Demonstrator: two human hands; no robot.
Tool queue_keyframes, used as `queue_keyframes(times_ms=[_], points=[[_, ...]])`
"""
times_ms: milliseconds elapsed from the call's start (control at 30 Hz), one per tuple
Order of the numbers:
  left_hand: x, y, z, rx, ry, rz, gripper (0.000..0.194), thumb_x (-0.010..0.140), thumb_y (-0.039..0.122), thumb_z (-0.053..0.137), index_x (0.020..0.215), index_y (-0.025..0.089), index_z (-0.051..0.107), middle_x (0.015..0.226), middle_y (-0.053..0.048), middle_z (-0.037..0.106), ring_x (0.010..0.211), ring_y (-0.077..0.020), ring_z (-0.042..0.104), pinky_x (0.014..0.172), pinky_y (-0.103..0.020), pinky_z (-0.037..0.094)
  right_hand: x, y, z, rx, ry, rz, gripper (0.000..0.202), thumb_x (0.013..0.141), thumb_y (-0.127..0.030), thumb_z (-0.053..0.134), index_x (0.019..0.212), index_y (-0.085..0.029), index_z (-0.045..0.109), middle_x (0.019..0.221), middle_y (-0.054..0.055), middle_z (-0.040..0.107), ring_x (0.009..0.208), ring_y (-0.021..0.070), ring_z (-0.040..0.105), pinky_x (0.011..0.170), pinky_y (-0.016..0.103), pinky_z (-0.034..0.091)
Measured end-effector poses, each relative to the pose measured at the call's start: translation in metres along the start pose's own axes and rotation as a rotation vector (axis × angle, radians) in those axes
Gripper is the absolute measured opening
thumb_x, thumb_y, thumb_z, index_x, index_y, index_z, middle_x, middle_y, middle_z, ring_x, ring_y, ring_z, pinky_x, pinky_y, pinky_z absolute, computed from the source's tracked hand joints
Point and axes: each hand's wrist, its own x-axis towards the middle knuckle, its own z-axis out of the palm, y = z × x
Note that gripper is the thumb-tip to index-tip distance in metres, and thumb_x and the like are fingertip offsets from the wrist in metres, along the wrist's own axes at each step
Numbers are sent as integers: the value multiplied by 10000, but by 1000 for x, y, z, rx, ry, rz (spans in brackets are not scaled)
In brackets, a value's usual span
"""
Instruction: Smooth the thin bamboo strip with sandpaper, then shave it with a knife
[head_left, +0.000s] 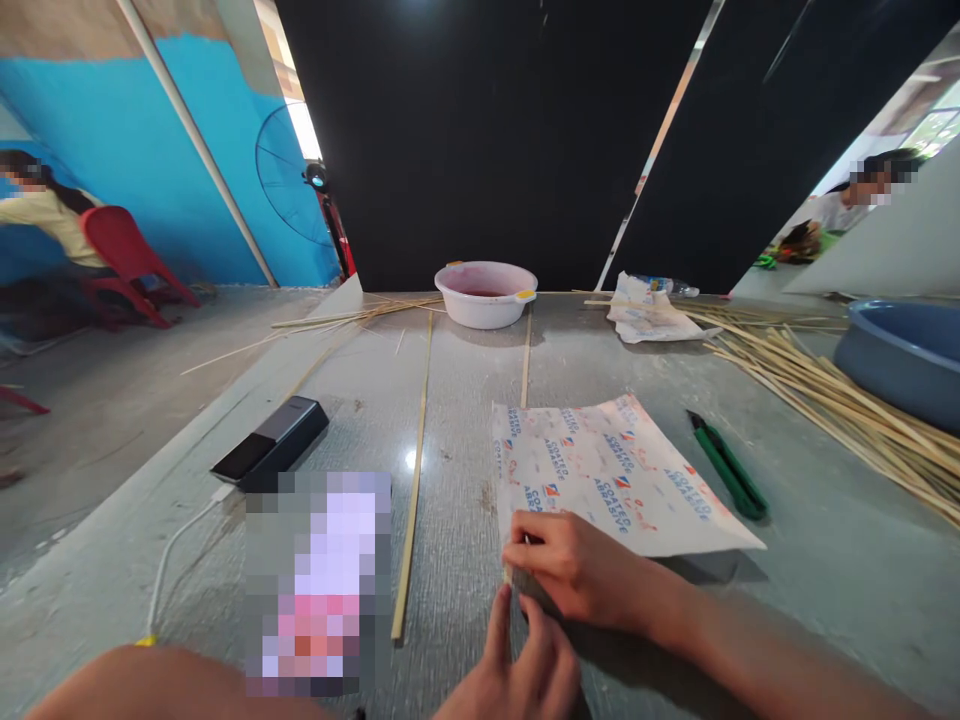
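A pale bamboo strip (526, 360) runs toward me and passes beneath a sheet of sandpaper (592, 470), which lies with its printed paper back up. A small piece of strip shows between my hands near the sheet's lower left corner. My right hand (574, 565) is closed there, thumb and fingers pinched on the strip, beside the paper's edge. Just below it, my left hand (525, 655) has its thumb and fingertips closed around the strip's near end; most of what they hold is hidden. Another bamboo strip (416, 480) lies lengthwise to the left.
A phone (330, 570), its screen blurred, and a black power bank (274, 440) with a white cable lie left. A green utility knife (727, 465) is right of the sandpaper. Farther off are a white basin (486, 310), many bamboo strips (817, 400) and a blue basin (900, 360). Two people sit beyond.
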Motion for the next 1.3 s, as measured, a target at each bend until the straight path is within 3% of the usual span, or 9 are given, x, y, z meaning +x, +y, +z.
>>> queue_keyframes(times_ms=[100, 233, 367, 533, 900, 1133, 1300], points=[[0, 2, 1, -36, 16, -11, 358, 1105, 314, 452, 1006, 163, 761, 1025, -46, 681, 993, -234, 670, 912, -473, 499, 1, 0, 1, -45, 38, 30, 261, 879, 63, 525, 908, -172, 637, 965, 53, 624, 769, 170, 544, 667, 291, 419], [-2, 5, 4, -10, 45, -32, 275, 1061, 252, 507, 1024, 160, 764, 1027, -55, 693, 1010, -247, 674, 933, -483, 496, 2, -1, 0, -9, -3, -3, 193, 900, 8, 584, 888, -182, 615, 932, 36, 617, 736, 160, 518, 641, 283, 396], [-2, 6, 4, -54, 32, -47, 358, 1085, 255, 435, 989, 169, 769, 1017, -55, 687, 1013, -243, 672, 935, -486, 494, 0, 1, -2, -64, 52, 48, 265, 875, 57, 511, 919, -173, 636, 961, 56, 627, 751, 167, 529, 656, 288, 399], [-2, 9, 5, -11, 35, -64, 348, 1098, 273, 446, 1027, 168, 770, 1019, -46, 687, 1017, -251, 677, 950, -501, 484, -1, -2, -1, -25, -16, -27, 159, 931, -30, 597, 886, -181, 618, 922, 41, 611, 745, 168, 522, 643, 291, 389], [-5, 5, 1, -56, 5, -11, 311, 1071, 328, 513, 1026, 146, 761, 1065, -78, 687, 1033, -272, 650, 1072, -579, 387, 1, 21, -9, -69, 74, 67, 267, 920, 62, 515, 933, -159, 664, 967, 53, 620, 766, 165, 532, 679, 287, 390], [-3, 3, 0, -81, 25, -52, 400, 1073, 182, 392, 1006, 145, 784, 1085, -81, 669, 1027, -269, 648, 937, -528, 400, -3, 43, -15, -150, 114, 97, 267, 939, 55, 499, 902, -159, 654, 945, 45, 601, 720, 154, 483, 661, 292, 341], [0, 0, -3, -84, 32, -50, 430, 1066, 158, 364, 999, 150, 789, 1080, -75, 669, 1026, -262, 651, 900, -517, 410, -4, 42, -14, -154, 117, 117, 271, 945, 53, 483, 899, -159, 646, 941, 46, 593, 708, 154, 461, 648, 302, 313]])
